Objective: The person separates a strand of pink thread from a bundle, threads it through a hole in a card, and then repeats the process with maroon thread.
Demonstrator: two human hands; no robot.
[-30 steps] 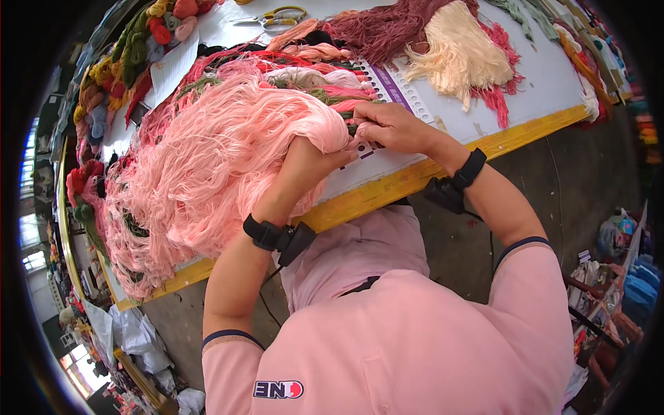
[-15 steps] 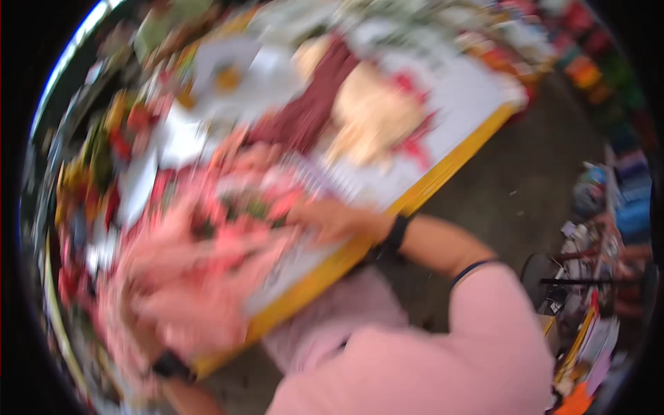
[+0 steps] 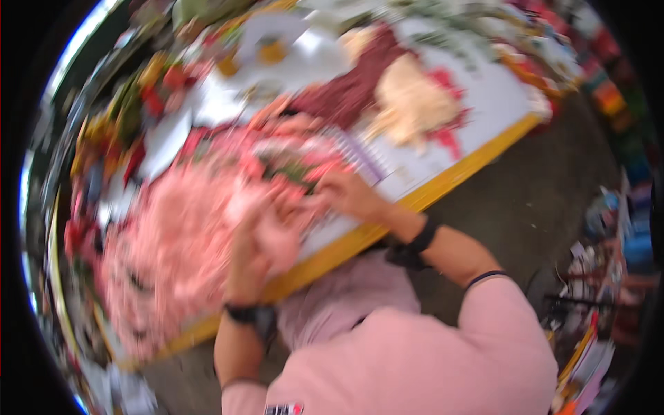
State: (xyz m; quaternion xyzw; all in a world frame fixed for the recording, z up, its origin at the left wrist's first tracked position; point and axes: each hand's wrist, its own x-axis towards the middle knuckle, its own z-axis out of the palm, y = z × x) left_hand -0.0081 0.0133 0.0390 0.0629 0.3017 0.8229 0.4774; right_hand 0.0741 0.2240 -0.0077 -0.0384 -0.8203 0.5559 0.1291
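A large heap of soft pink strands or cloth strips (image 3: 183, 228), blurred, covers the near left of the table. My left hand (image 3: 249, 252) is at the heap's right side, its fingers curled round a pale pink bunch (image 3: 279, 242). To its right, my right hand (image 3: 353, 197) has thumb and fingers pinched together over the heap's edge. What lies in that pinch is too blurred to make out. Green and coral-pink pieces (image 3: 294, 171) lie just beyond both hands. A spiral-bound notebook (image 3: 363, 155) with a purple edge is next to my right hand.
Farther along the white, yellow-edged table (image 3: 484, 145) lie a maroon bundle (image 3: 353, 86), a cream bundle (image 3: 415, 97) and bright pink pieces (image 3: 449, 142). Colourful bundles (image 3: 128, 117) crowd the far left. Shelves with colourful goods (image 3: 633, 214) line the right side.
My left hand has come up and right from the heap's near left edge, now gripping a pink bunch close to my right hand. My right hand's fingers have drawn into a pinch. The view has shifted.
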